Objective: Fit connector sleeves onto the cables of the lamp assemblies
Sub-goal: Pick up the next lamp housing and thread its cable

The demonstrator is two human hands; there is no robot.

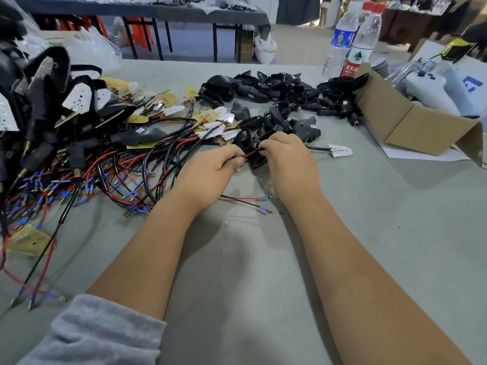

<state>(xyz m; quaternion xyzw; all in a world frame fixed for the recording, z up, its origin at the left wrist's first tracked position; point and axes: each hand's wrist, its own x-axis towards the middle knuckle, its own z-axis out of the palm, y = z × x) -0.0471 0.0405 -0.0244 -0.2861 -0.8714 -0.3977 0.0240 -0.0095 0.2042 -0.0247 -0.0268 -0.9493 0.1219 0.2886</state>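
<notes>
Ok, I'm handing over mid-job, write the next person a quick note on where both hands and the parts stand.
Left hand pinches the red-and-black cable. Right hand grips the black plastic connector sleeve around that cable; its small white LED board lies on the grey table, right of the hands.
Done: pile of sleeved assemblies far left, judging by looks.
Left: tangle of bare red and black cables with blue-tipped ends on the left; loose black sleeves heaped beyond the hands.

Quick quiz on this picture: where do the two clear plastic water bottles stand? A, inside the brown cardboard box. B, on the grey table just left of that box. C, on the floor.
B: the two clear plastic water bottles stand on the grey table beside the brown cardboard box.
</notes>
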